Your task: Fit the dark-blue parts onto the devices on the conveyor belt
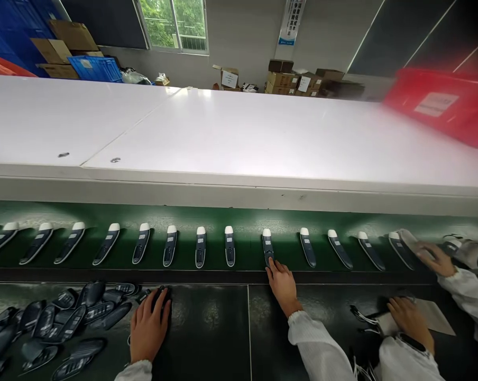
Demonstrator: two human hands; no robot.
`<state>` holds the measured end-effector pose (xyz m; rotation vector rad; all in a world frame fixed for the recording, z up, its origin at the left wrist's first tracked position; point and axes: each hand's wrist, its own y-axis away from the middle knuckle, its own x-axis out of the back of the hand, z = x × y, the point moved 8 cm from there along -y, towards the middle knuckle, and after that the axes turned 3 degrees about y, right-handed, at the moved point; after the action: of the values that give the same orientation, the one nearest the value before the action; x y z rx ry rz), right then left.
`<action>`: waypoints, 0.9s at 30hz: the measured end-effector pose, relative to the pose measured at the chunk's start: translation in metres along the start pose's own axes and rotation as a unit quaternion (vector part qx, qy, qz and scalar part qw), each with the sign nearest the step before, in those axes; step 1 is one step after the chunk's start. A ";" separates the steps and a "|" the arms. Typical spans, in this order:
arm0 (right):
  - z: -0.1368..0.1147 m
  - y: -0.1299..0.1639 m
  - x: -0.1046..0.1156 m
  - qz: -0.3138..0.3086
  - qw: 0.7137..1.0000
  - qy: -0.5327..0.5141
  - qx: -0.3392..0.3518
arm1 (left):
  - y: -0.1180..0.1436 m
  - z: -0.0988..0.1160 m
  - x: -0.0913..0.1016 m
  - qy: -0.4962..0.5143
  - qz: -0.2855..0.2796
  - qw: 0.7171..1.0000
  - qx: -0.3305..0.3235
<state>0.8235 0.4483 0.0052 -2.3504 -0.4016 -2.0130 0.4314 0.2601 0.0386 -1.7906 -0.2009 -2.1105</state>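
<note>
A row of several dark handheld units with white tips lies on the green conveyor belt [239, 218]. My right hand [282, 286] reaches to the belt, its fingertips on the near end of one unit [267, 247]. My left hand [148, 324] rests on the dark bench, fingers closed over a dark shell piece [162, 296]. To its left lies a pile of loose dark shells [60, 323].
At the right a co-worker's two hands in white sleeves work, one [435, 257] on the belt, the other [407, 316] on the bench over a sheet and wires. A white shelf [239, 137] spans above the belt, bearing a red crate [445, 103]. Cartons and blue crates stand beyond.
</note>
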 end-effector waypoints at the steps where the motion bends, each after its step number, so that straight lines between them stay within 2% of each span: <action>1: 0.001 0.000 -0.001 -0.006 1.000 0.001 0.000 | 0.001 0.000 0.000 -0.011 0.007 1.000 -0.006; 6: 0.016 -0.015 0.001 -0.037 0.999 -0.002 -0.030 | -0.001 0.007 0.001 0.015 0.001 0.996 -0.085; 8: 0.024 -0.021 0.004 -0.048 0.998 -0.011 -0.039 | -0.005 0.014 0.008 0.062 -0.009 0.995 -0.083; 10: 0.028 -0.021 0.009 -0.054 0.997 -0.022 -0.044 | -0.008 0.025 0.020 0.130 -0.011 0.991 -0.027; 12: 0.027 -0.011 0.018 -0.049 0.997 -0.025 -0.054 | -0.008 0.041 0.030 0.227 -0.023 0.971 0.077; 13: 0.022 -0.003 0.024 -0.038 0.997 -0.043 -0.058 | -0.006 0.051 0.032 0.290 -0.039 0.946 0.142; 15: 0.000 0.023 0.039 -0.017 0.989 -0.139 -0.042 | 0.003 0.085 0.024 0.438 -0.109 0.860 0.237; 17: -0.040 0.054 0.054 -0.029 0.951 -0.309 0.019 | 0.013 0.125 0.018 0.556 -0.152 0.763 0.293; 18: -0.065 0.071 0.058 -0.069 0.920 -0.380 0.059 | 0.019 0.142 0.016 0.591 -0.162 0.725 0.315; 20: -0.102 0.097 0.065 -0.120 0.871 -0.472 0.064 | 0.031 0.169 0.011 0.625 -0.175 0.679 0.343; 21: -0.113 0.105 0.065 -0.135 0.851 -0.507 0.038 | 0.036 0.178 0.009 0.629 -0.181 0.669 0.353; 23: -0.120 0.111 0.059 -0.139 0.817 -0.558 -0.044 | 0.044 0.192 0.004 0.627 -0.199 0.659 0.364; 25: -0.113 0.109 0.051 -0.118 0.784 -0.598 -0.117 | 0.045 0.201 0.001 0.623 -0.221 0.657 0.363; 27: -0.103 0.105 0.044 -0.092 0.754 -0.631 -0.156 | 0.042 0.210 0.000 0.628 -0.255 0.649 0.346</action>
<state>0.7513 0.3362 0.0808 -3.6343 -0.2740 -0.1214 0.6406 0.2927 0.0719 0.3887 -0.9884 -2.5418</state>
